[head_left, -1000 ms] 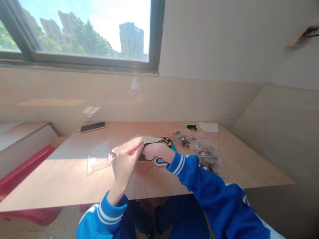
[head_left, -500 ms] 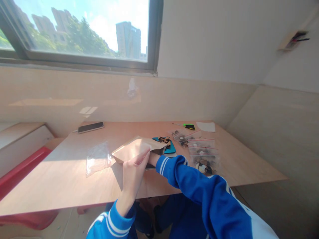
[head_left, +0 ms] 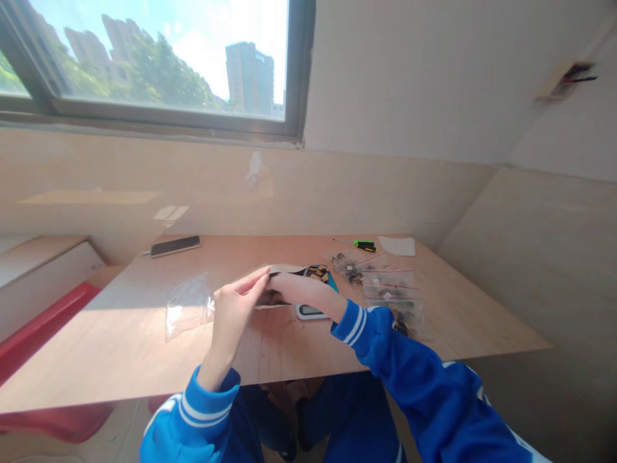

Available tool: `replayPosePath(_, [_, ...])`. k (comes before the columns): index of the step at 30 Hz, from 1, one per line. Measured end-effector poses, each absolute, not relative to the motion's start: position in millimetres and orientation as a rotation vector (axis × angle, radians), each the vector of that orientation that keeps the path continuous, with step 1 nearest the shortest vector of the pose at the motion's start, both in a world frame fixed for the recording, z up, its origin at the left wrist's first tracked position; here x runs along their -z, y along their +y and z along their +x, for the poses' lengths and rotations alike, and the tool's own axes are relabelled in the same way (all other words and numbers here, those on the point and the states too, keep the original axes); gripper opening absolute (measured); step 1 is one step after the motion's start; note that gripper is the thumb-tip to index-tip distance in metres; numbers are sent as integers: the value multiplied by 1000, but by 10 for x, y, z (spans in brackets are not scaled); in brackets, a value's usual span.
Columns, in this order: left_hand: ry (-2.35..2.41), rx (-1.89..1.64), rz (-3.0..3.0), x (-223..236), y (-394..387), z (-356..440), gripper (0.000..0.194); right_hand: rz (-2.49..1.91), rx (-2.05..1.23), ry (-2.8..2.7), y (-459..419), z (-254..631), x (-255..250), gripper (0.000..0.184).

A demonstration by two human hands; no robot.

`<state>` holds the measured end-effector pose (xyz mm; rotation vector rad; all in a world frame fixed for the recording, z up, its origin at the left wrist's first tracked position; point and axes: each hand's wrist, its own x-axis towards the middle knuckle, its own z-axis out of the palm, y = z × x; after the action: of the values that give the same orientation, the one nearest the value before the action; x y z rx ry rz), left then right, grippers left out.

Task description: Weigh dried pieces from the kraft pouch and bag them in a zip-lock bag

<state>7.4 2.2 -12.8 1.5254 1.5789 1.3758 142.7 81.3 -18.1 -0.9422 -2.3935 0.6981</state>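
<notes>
A brown paper bag [head_left: 277,302] with a dark inside lies tilted above the table, its mouth turned toward the right. My left hand [head_left: 236,302] is closed on the bag's near upper edge, thumb against the paper. Through the mouth reaches my right hand [head_left: 306,289]; its fingers are inside the bag and hidden. Just behind my right wrist, a white digital scale [head_left: 311,313] with a blue top carries a pile of dark-and-tan dried pieces [head_left: 318,272]. The bag and my right forearm cover part of the scale.
Several zip bags [head_left: 388,289] of dried pieces lie to the right. Farther back are green-and-black screwdrivers [head_left: 364,245] and a white paper [head_left: 398,245]. A clear plastic bag [head_left: 189,305] and a phone [head_left: 176,245] lie left. The wooden table's [head_left: 308,357] front edge is near my lap.
The bag has tipped so its mouth faces me more, uncovering the scale's display. My left hand has shifted left, and more of my right hand and wrist shows.
</notes>
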Motion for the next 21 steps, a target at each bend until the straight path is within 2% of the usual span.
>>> replayPosePath(1, [1566, -1357, 1521, 100, 37, 46, 27, -897, -711, -2450, 792, 1466, 126, 11])
replayPosePath(4, [1518, -1333, 1504, 44, 58, -27, 28, -739, -711, -2598, 725, 1577, -36, 26])
replayPosePath(7, [1474, -1321, 1482, 26, 65, -74, 30, -687, -663, -2630, 674, 1651, -141, 30])
replayPosePath(14, [1456, -1316, 1455, 26, 103, -83, 34, -754, -840, -2358, 533, 1882, -232, 30])
replayPosePath(18, [1470, -1338, 1446, 24, 136, -113, 35, -872, -923, -2026, 507, 2311, -124, 39])
replayPosePath(21, [1470, -1358, 1452, 35, 158, -141, 36, -1130, -704, -1853, 573, 2675, 179, 38])
